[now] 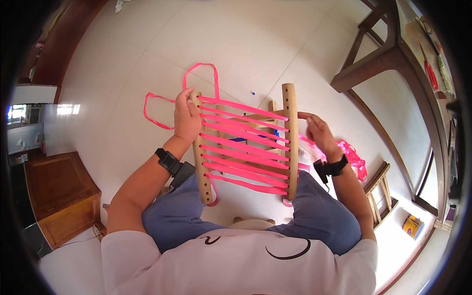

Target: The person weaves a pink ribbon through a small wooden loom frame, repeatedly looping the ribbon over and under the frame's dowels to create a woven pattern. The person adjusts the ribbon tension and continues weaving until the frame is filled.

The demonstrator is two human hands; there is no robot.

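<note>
Before me stands a wooden folding-stool frame, its left rail (pixel 203 173) and right rail (pixel 291 147) both drilled with a row of holes. Pink ribbon (pixel 245 147) runs between the rails in several slanting strands, threaded through the holes. My left hand (pixel 188 118) grips the upper part of the left rail. A loose ribbon loop (pixel 201 65) trails on the floor beyond that hand. Just outside the right rail is my right hand (pixel 320 131), its index finger reaching to the rail's outer side. Whether its curled fingers hold ribbon is unclear.
A heap of pink ribbon (pixel 352 158) lies on the tiled floor at right. Beyond it are a small wooden frame (pixel 379 195) and a yellow tin (pixel 413 225). A dark wooden table (pixel 391 55) bears red-handled scissors (pixel 430 75). A wooden cabinet (pixel 68 199) stands at left.
</note>
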